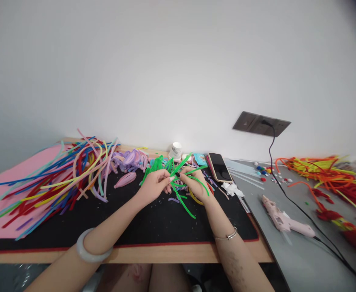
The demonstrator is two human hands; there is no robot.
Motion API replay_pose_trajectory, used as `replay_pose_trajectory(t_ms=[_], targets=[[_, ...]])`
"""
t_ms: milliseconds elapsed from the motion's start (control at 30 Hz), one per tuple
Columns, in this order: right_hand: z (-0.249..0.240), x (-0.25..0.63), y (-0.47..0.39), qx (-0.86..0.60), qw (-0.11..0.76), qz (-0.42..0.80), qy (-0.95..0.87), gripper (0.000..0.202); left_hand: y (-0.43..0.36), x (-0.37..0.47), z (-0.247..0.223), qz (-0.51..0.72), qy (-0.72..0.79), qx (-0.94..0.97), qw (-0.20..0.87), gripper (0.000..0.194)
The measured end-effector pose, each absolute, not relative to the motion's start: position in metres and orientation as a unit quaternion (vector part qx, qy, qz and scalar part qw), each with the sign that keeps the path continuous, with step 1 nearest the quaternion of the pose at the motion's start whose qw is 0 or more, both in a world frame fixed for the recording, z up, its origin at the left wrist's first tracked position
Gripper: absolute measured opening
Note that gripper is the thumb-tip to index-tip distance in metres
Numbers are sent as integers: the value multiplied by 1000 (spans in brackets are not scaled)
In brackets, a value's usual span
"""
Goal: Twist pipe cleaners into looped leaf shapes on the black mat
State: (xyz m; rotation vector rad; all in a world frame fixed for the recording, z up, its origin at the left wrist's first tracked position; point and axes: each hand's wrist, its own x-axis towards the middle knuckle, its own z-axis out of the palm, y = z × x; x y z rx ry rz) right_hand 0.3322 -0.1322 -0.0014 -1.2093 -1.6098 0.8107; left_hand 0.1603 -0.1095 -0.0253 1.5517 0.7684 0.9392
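Both hands meet over the black mat, pinching a bundle of green pipe cleaners [185,201]. My left hand [156,184] closes thumb and fingers on it from the left, with looped green stems behind it. From the other side my right hand [196,182] pinches the same bundle, and loose green ends fan out around its fingers. Where the stems cross, the fingertips hide the joint. A pink pipe-cleaner loop shaped like a petal [125,180] lies left of my left hand. Part of a yellow loop [195,198] shows under my right wrist.
Many coloured pipe cleaners [71,174] spread over a pink sheet [1,221] at left. Purple loops [131,159], a paper cup [175,150] and a phone [219,167] line the back. A corded pink glue gun [287,221] lies on the grey table at right, near small pompoms [263,179].
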Motion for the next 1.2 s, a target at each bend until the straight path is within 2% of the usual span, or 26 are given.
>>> replay_pose_trajectory(t_ms=[100, 233, 367, 533, 733, 1000, 1200], targets=[[-1, 336, -131, -473, 476, 389, -631, 29, -109, 160, -25, 397, 321, 654, 558, 19], [-5, 346, -126, -467, 520, 435, -568, 27, -107, 157, -24, 396, 322, 647, 566, 20], [-11, 353, -119, -470, 574, 437, -509, 22, -107, 156, -23, 390, 330, 642, 571, 22], [-16, 357, -113, -467, 583, 450, -489, 15, -108, 156, -22, 380, 335, 643, 575, 23], [-12, 359, -112, -434, 626, 471, -445, 23, -107, 155, -24, 376, 334, 622, 600, 24], [-13, 364, -108, -464, 634, 461, -412, 39, -107, 154, -26, 352, 331, 589, 648, 26], [-11, 364, -108, -462, 616, 482, -419, 30, -103, 152, -23, 421, 389, 516, 637, 30]])
